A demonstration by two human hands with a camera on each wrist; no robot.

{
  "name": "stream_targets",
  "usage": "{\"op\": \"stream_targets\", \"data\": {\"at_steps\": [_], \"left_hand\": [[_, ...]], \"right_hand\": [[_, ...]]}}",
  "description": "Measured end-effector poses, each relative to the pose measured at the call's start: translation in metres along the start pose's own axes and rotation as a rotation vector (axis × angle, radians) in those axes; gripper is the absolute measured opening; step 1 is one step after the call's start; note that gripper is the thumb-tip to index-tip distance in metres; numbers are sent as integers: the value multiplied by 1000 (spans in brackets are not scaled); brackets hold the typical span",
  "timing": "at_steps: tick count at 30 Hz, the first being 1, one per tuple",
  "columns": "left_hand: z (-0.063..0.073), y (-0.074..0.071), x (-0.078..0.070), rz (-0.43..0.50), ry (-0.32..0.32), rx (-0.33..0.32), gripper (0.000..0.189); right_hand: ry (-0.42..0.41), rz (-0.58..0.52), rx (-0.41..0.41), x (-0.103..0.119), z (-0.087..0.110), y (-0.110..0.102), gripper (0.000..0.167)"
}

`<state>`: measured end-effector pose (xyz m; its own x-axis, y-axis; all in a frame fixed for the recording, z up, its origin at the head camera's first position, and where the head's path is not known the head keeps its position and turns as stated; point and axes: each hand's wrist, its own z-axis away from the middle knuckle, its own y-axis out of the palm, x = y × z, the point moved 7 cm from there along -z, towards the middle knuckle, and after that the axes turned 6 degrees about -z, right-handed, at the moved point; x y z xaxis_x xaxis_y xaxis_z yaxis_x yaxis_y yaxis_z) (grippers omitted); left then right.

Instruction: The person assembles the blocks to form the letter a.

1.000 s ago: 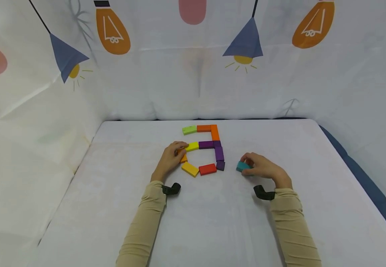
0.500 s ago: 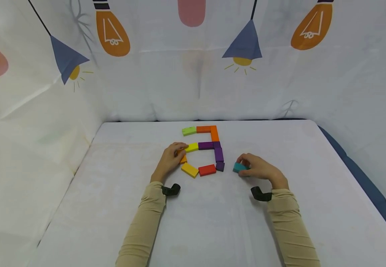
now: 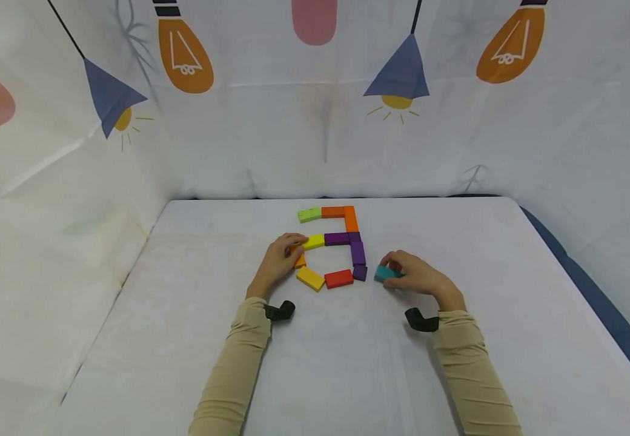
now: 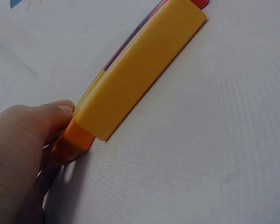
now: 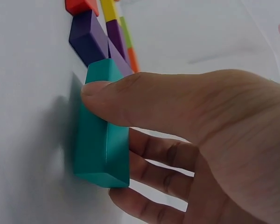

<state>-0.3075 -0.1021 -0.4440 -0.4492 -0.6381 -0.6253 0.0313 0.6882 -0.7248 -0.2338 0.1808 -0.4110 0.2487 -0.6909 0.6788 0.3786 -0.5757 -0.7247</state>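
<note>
My right hand [image 3: 421, 277] pinches a teal block [image 3: 386, 274] between thumb and fingers, just right of a row of coloured blocks. In the right wrist view, the teal block [image 5: 94, 140] has its far end near a dark purple block [image 5: 87, 38], with a shadow beside it. My left hand [image 3: 275, 261] holds an orange block [image 3: 300, 260] at the row's left side, thumb and fingers about it. Against that block's end lies an amber block [image 4: 144, 65] in the left wrist view. A yellow block [image 3: 314, 241] touches the left fingertips.
A red block [image 3: 339, 278] and several purple blocks, one upright in line [image 3: 357, 253], continue the outline. Orange blocks [image 3: 351, 219] and a lime block [image 3: 309, 214] form its far end. The white table [image 3: 348, 363] meets a printed cloth backdrop [image 3: 271, 139].
My right hand has slid left with the teal block, closer to the purple blocks. The left hand and the other blocks have stayed in place.
</note>
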Motion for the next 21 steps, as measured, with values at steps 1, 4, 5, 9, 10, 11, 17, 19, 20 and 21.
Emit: {"op": "stream_targets", "data": {"at_steps": [1, 4, 5, 9, 10, 11, 17, 19, 20, 21], "left_hand": [[0, 0, 0, -1, -2, 0, 28], [0, 0, 0, -2, -7, 3, 27], [0, 0, 0, -2, -9, 4, 27], [0, 0, 0, -1, -13, 5, 27], [0, 0, 0, 0, -14, 5, 27], [0, 0, 0, -1, -14, 5, 27], [0, -1, -1, -2, -3, 1, 28], [0, -1, -1, -3, -1, -2, 28], [0, -1, -1, -4, 0, -3, 28], [0, -1, 0, -4, -1, -4, 27]], "right_hand": [[-2, -4, 1, 1, 0, 1, 34], [2, -7, 4, 2, -1, 3, 34], [3, -7, 6, 2, -2, 4, 34], [0, 5, 4, 3, -3, 6, 34], [-4, 8, 3, 3, -3, 6, 34], [-6, 11, 2, 4, -3, 7, 34], [-9, 16, -1, 7, -5, 9, 33], [-5, 20, 0, 7, -6, 10, 33], [-2, 21, 1, 7, -6, 10, 33], [-1, 22, 2, 7, -6, 11, 33]]}}
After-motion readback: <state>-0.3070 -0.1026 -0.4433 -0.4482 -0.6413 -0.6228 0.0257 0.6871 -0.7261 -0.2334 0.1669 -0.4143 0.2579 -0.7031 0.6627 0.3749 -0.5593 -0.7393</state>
